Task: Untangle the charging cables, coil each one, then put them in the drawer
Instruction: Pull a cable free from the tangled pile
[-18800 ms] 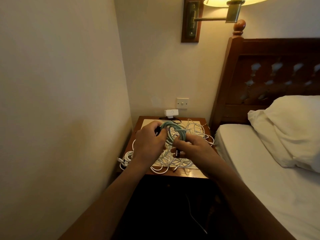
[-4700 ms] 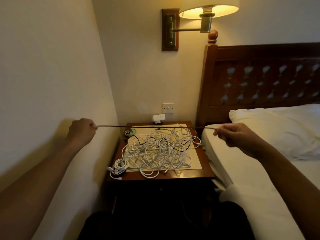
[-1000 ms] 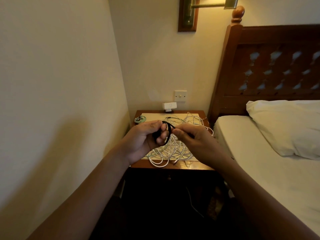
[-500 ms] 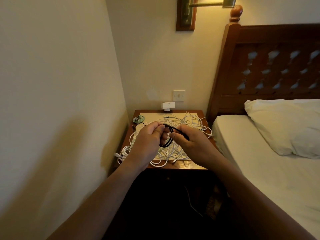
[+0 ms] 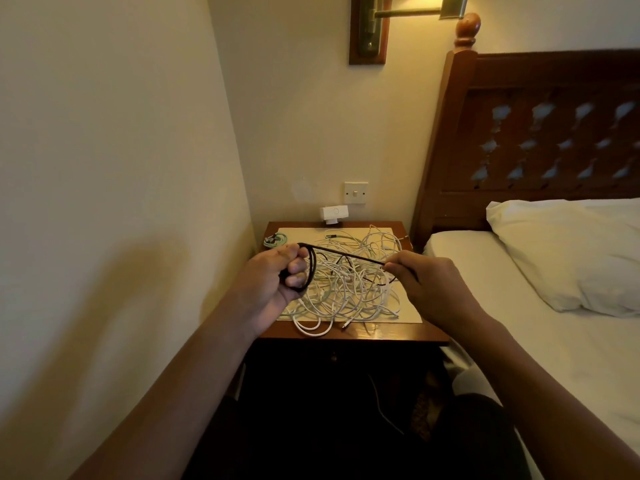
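Hands up over the nightstand [image 5: 381, 333], and we have a black cable [image 5: 346, 255] strung tight between them; the left hand [image 5: 273, 282], at nine o'clock of the tabletop, is curled round a small loop of it, thumb clamped on top; the right hand [image 5: 429, 285], over at three o'clock, pinches the straight run between thumb and forefinger, the other fingers folded in; from that pinch a dark strand runs down among the pile. Below, we see the white cables [image 5: 346, 299] in one loose tangle across the middle of a pale mat [image 5: 410, 315], a few loops spilling over its six o'clock edge onto bare wood; a green cable [image 5: 275, 240], coiled, sits apart at the eleven o'clock corner. At twelve o'clock a white adapter [image 5: 333, 214] sits at the back edge by the wall, a switch plate [image 5: 356, 192] just above it. Off at three o'clock we get the bed [image 5: 519, 341], a pillow [image 5: 571, 251] and the carved headboard [image 5: 554, 133].
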Tool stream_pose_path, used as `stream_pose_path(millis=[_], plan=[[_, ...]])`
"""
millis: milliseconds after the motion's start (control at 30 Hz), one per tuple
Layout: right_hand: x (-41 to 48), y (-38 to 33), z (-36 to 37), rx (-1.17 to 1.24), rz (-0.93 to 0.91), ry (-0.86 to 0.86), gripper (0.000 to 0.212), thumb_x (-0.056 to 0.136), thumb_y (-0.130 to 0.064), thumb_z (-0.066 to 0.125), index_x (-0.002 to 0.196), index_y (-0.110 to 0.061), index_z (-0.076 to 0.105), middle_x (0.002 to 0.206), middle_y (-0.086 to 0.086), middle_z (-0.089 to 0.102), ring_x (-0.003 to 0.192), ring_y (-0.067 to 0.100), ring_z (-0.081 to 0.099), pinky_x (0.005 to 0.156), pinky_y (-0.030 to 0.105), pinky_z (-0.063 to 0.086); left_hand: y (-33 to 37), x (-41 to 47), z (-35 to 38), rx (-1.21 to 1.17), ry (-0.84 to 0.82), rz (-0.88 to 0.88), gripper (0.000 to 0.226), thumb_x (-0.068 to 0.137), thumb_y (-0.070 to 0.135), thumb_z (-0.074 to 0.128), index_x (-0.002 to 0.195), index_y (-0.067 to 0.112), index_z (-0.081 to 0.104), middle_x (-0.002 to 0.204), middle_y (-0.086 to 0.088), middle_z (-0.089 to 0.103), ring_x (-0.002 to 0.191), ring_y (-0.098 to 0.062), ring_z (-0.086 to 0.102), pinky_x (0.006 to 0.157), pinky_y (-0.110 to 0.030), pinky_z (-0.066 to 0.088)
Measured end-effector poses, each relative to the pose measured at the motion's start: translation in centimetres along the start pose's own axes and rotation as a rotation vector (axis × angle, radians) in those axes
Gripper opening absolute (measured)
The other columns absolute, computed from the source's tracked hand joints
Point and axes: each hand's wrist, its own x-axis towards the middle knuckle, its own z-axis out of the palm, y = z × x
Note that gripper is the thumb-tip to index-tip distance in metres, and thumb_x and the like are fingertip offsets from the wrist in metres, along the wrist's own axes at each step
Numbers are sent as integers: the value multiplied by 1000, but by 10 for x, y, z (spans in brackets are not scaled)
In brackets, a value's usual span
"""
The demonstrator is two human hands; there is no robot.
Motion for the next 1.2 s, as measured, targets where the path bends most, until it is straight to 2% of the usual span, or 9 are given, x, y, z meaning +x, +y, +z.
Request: stream_pose_path(millis=[167, 267, 400, 467, 567, 733, 867, 1033, 1200], plan=[[4, -9, 12, -102, 66, -19, 23, 106, -23, 55, 119, -16, 72, 103, 4, 75, 91, 19, 66, 79, 40, 58, 0, -8, 22, 53, -99, 28, 24, 109, 15, 39, 95, 6, 57, 61, 2, 43, 49, -8, 37, 61, -30, 27], [-1, -10, 19, -88, 88, -178, 23, 107, -15, 52, 122, -17, 69, 108, 1, 69, 95, 15, 59, 79, 33, 51, 4, -8, 22, 61, -26, 71, 27, 110, 15, 37, 92, 8, 56, 64, 0, 46, 53, -9, 40, 57, -25, 38], [-6, 6, 25, -276, 85, -244, 24, 104, -25, 59, 124, -24, 73, 118, -2, 64, 109, 19, 52, 90, 36, 48, 7, -8, 17, 68, 68, 78, 27, 109, 16, 41, 90, 8, 59, 70, -2, 51, 58, -11, 45, 56, -23, 45], [-9, 8, 26, -111, 167, -212, 20, 100, -21, 65, 117, -22, 76, 108, -2, 69, 102, 17, 61, 87, 35, 53, 7, -9, 15, 56, 101, 71, 26, 108, 14, 42, 91, 8, 60, 74, -3, 55, 62, -12, 49, 61, -27, 45], [-11, -5, 23, 394, 296, -96, 12, 96, -14, 70, 105, -17, 78, 93, 0, 77, 87, 13, 74, 79, 25, 60, 2, -7, 18, 99, 108, 50, 25, 108, 14, 42, 93, 7, 61, 79, -7, 56, 68, -17, 53, 67, -32, 49], [-3, -47, 18, 1043, 497, -13, 13, 96, -6, 65, 105, -5, 74, 94, 12, 79, 89, 22, 78, 76, 28, 63, -16, -7, 35, 111, 86, -40, 26, 109, 15, 43, 98, 4, 64, 78, -8, 60, 73, -19, 60, 71, -35, 59], [-3, -63, 25, 1200, 534, -56, 16, 99, -6, 60, 109, -5, 73, 98, 11, 79, 88, 19, 78, 72, 25, 61, -21, -6, 46, 155, 109, -47, 28, 109, 18, 43, 97, 8, 67, 91, -10, 66, 85, -22, 62, 78, -37, 53], [-5, -63, 31, 1155, 596, -159, 19, 102, -18, 60, 106, -8, 76, 93, 5, 78, 91, 17, 68, 83, 32, 50, -27, -4, 39, 308, 149, -2, 34, 108, 27, 46, 95, 17, 76, 113, -13, 73, 120, -33, 60, 109, -52, 44], [-3, -62, 27, 1272, 675, -240, 27, 107, -13, 49, 121, -2, 70, 103, 12, 74, 95, 21, 64, 80, 32, 48, -34, -2, 38, 511, 212, 122, 31, 109, 27, 45, 94, 22, 72, 98, 3, 74, 102, -18, 63, 94, -40, 49]])
